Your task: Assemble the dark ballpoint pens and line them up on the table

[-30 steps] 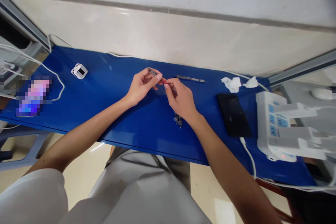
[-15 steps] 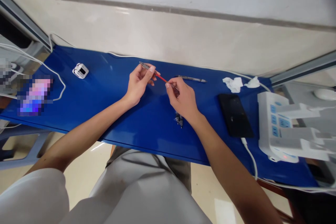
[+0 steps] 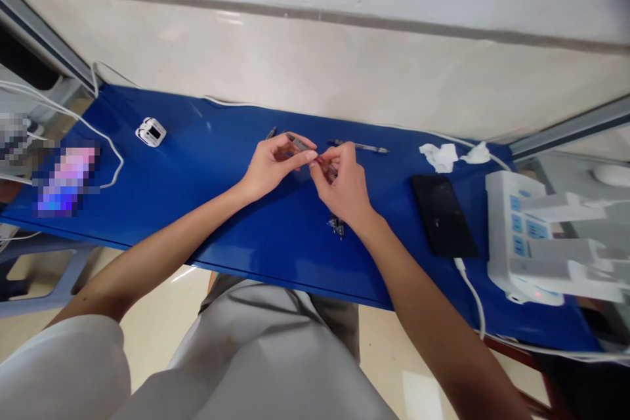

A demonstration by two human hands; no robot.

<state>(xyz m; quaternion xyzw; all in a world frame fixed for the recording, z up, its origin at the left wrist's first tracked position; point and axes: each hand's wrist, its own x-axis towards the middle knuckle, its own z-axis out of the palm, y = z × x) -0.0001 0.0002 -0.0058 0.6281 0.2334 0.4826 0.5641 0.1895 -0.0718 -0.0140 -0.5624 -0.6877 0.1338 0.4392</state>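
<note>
Landmark: the black phone (image 3: 444, 214) lying on the blue table (image 3: 207, 210).

Far left of the phone, near the table's left end, a blurred pink-and-blue item (image 3: 66, 180) sits inside a loop of white cable (image 3: 111, 157); a small white device (image 3: 150, 132) lies just beyond it.

Well left of the phone, at the table's middle, the left hand (image 3: 268, 167) has its grip pinched on a slim grey pen barrel (image 3: 298, 142). Half a second ago that barrel was held apart from the other hand, with a red refill (image 3: 322, 162) exposed between them. Now the two hands have closed together and only a short red stretch shows. Judgement: the refill has gone largely into the barrel, so the pen is nearly reassembled.

The right hand (image 3: 347, 187), touching the left at the fingertips, has its grip pinched on the refill's near end. A small dark metal piece (image 3: 337, 226) lies on the table just below this wrist. A second pen (image 3: 359, 146) lies beyond the hands, untouched.

Just behind the phone: crumpled white tissue (image 3: 438, 156). Right of the phone: a white power strip (image 3: 516, 236).
</note>
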